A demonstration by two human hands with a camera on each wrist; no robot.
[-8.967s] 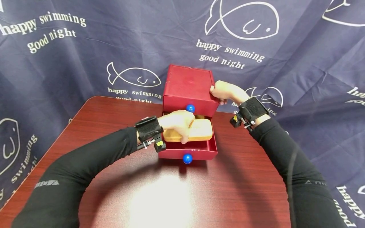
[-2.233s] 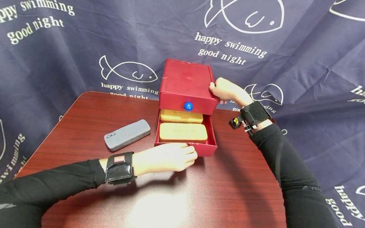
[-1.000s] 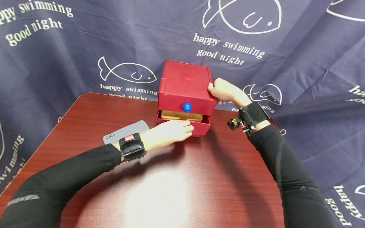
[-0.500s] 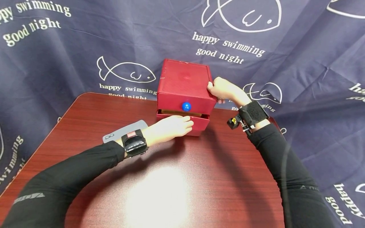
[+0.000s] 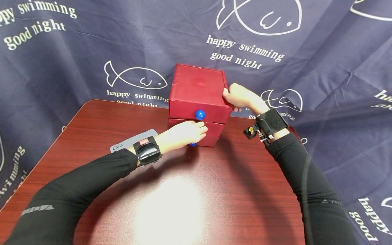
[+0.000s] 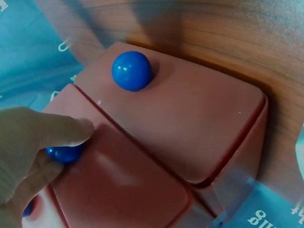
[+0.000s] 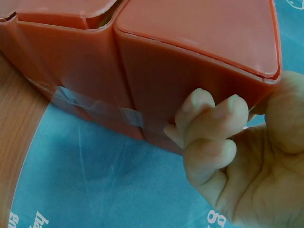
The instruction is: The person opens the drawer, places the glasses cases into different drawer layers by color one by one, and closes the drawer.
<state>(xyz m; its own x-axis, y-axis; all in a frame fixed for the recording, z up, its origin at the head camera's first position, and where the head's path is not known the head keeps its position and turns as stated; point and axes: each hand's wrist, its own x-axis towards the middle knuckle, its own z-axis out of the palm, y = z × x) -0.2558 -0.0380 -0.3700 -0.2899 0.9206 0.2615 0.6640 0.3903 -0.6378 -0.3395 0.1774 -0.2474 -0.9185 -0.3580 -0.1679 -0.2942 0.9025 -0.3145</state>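
A red drawer box [image 5: 199,85] with blue ball knobs stands at the back of the table. In the left wrist view, my left hand [image 6: 28,147] pinches the middle drawer's blue knob [image 6: 66,153] between thumb and finger. That drawer [image 5: 215,129] sits almost flush, with a thin gap along its upper edge; its contents are hidden. My right hand [image 5: 240,96] grips the box's upper right edge, thumb on top. Its other fingers [image 7: 209,152] curl against the side wall. The top knob [image 5: 200,115] and bottom knob [image 6: 132,71] are untouched.
A grey glasses case [image 5: 134,139] lies on the brown table [image 5: 245,190] left of the box, partly behind my left wrist. A dark blue curtain [image 5: 92,51] with fish prints hangs close behind the box.
The left hand has pushed the middle drawer in, covering the yellow glasses cases inside. Nine seconds ago it held a yellow case; the grey case has since appeared on the table. Right hand stays.
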